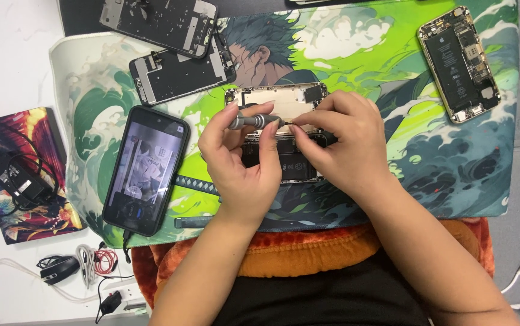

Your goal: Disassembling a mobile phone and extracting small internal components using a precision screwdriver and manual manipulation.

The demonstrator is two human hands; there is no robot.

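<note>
Two hands meet over an opened phone (284, 115) lying on a green printed mat (441, 151). The left hand (242, 163) pinches a small grey screwdriver (254, 122) between thumb and fingers, held nearly level, its tip pointing toward the right hand (344, 145). The right hand's fingertips are closed at that tip, seemingly on the bit or a tiny screw; which one cannot be told. This looks like the screw-handling step, and the next move would call for a steady, exact tip. Left of the grip lies a lit phone (145, 169); beyond it, two screen panels (175, 45); far right, another opened phone (460, 63).
</note>
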